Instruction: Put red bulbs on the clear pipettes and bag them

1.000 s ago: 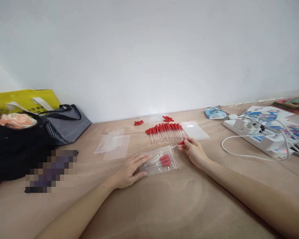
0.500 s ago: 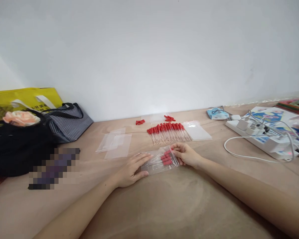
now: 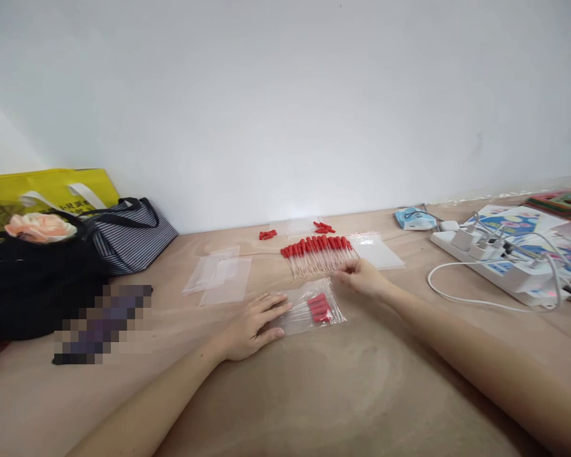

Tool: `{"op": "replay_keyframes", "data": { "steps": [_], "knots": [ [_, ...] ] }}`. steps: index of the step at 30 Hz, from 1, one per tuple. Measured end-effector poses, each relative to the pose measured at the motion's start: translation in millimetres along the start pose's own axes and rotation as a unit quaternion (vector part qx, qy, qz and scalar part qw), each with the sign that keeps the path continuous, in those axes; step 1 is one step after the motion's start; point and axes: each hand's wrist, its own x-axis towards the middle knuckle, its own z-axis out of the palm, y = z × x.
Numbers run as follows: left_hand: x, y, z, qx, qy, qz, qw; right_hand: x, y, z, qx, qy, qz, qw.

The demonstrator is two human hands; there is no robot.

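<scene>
My left hand (image 3: 254,327) lies flat with fingers spread, its fingertips on the left part of a clear zip bag (image 3: 297,325). Inside that bag are several thin, pale sticks with red bulb-like heads (image 3: 320,308), similar to droppers, heads toward the right. Just beyond the bag's upper right corner is my right hand (image 3: 361,277), its thumb and fingers pinched together by the lower ends of a row of similar red-headed sticks (image 3: 318,251). Whatever lies between those fingertips is too small to make out.
Flat clear bags (image 3: 223,279) lie left of the row, and a white-looking stack of bags (image 3: 378,251) to its right. Small red pieces (image 3: 267,235) sit behind. A power strip (image 3: 499,266) with cables is at right; a striped bag (image 3: 131,235) and black bag (image 3: 42,285) at left.
My right hand has let go of the zip bag's right end and moved up toward the row of sticks. The bag now lies flatter; my left hand has barely moved.
</scene>
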Motion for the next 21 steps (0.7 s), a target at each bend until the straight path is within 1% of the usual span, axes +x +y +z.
{"op": "replay_keyframes", "data": {
  "steps": [1, 2, 3, 4, 6, 10, 16, 19, 21],
  "knots": [
    [0.1, 0.0, -0.1, 0.000, -0.002, -0.001, 1.000, 9.7, 2.4, -7.6, -0.044, 0.056, -0.034, 0.997],
    [0.2, 0.2, -0.3, 0.001, -0.002, -0.003, 1.000, 20.2, 4.7, -14.5, -0.093, 0.102, -0.046, 0.989],
    [0.3, 0.5, -0.6, 0.001, -0.003, -0.003, 1.000, 31.0, 6.9, -20.4, -0.141, 0.136, -0.040, 0.980],
    [0.3, 0.9, -0.9, 0.002, -0.004, -0.004, 1.000, 41.6, 8.9, -24.9, -0.177, 0.165, -0.026, 0.970],
    [0.3, 1.8, -1.5, 0.008, -0.006, -0.005, 1.000, 60.6, 12.6, -29.2, -0.197, 0.191, -0.006, 0.961],
    [-0.1, 3.0, -2.5, 0.017, -0.011, -0.007, 1.000, 85.6, 17.3, -23.0, -0.195, 0.207, 0.014, 0.959],
    [-0.6, 4.2, -3.3, 0.012, -0.015, -0.009, 1.000, 102.1, 16.8, -9.6, -0.170, 0.214, 0.030, 0.962],
    [-0.4, 3.6, -2.6, 0.009, -0.013, -0.007, 1.000, 105.7, 12.1, -11.5, -0.141, 0.210, 0.030, 0.967],
    [-0.3, 2.7, -2.1, 0.012, -0.012, -0.003, 1.000, 104.4, 7.5, -17.3, -0.111, 0.200, 0.021, 0.973]
  ]
}}
